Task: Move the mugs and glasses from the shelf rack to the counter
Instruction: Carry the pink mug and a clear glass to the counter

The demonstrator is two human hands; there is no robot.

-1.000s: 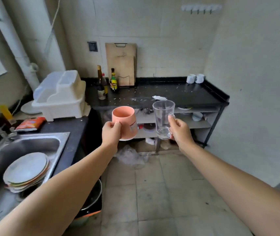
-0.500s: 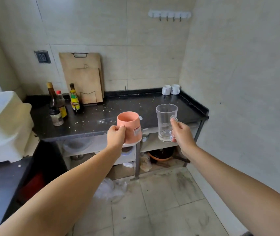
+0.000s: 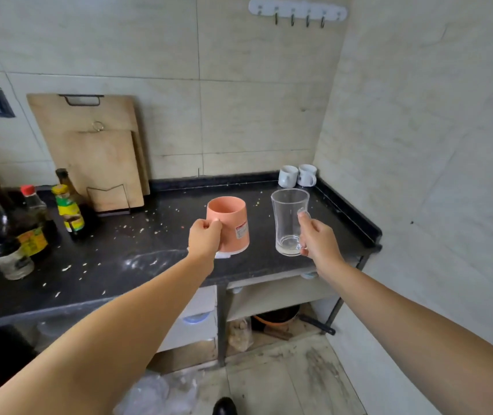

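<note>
My left hand (image 3: 204,238) grips the handle of a pink mug (image 3: 231,223), held upright above the black counter (image 3: 137,259). My right hand (image 3: 318,241) holds a clear glass mug (image 3: 287,220) by its handle, also upright over the counter's right part. Two white mugs (image 3: 296,175) stand in the back right corner of the counter against the wall.
Sauce bottles (image 3: 26,223) stand at the counter's left. Wooden cutting boards (image 3: 95,151) lean on the back wall. Crumbs are scattered on the counter. Under it are shelves with a pan (image 3: 278,319) and a bag. A hook rail (image 3: 297,10) hangs high on the wall.
I have come closer to the counter; both hands carried the pink mug and the glass mug forward, from in front of the counter edge to above its surface.
</note>
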